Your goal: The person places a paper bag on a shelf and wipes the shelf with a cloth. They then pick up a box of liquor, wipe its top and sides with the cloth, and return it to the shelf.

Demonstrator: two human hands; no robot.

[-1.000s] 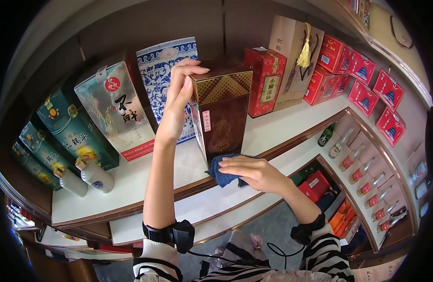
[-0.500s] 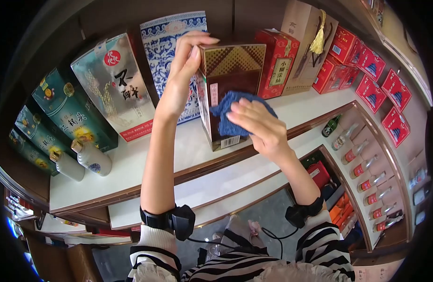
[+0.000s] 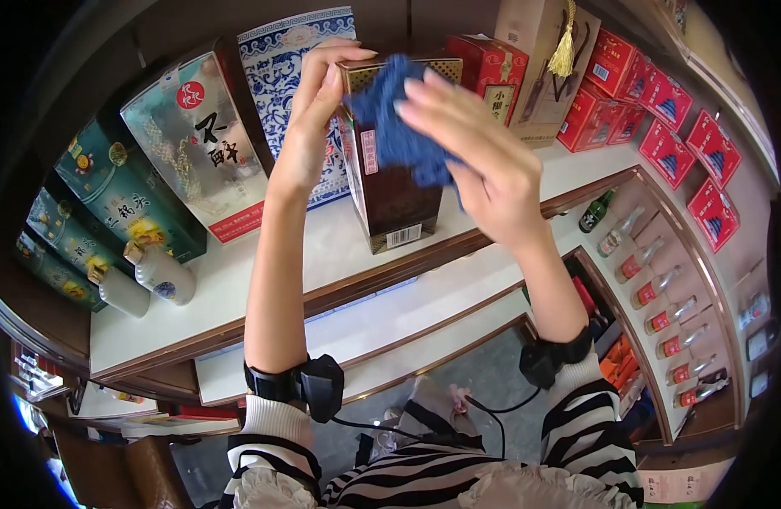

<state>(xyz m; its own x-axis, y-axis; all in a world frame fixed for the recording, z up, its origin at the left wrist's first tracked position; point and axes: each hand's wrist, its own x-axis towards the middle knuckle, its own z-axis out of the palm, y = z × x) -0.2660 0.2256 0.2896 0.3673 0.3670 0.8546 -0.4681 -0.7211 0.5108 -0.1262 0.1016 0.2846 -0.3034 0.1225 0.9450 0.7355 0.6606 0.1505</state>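
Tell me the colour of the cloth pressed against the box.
Dark blue: the cloth under the right hand, clearest in the head view.

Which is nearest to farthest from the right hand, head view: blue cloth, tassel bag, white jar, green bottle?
1. blue cloth: under the right hand.
2. tassel bag: upper right of it.
3. green bottle: lower shelf, right.
4. white jar: far left.

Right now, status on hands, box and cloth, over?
Left hand grips the brown box by its top. Right hand presses the blue cloth on its front. Box stands on the shelf; nothing obstructing.
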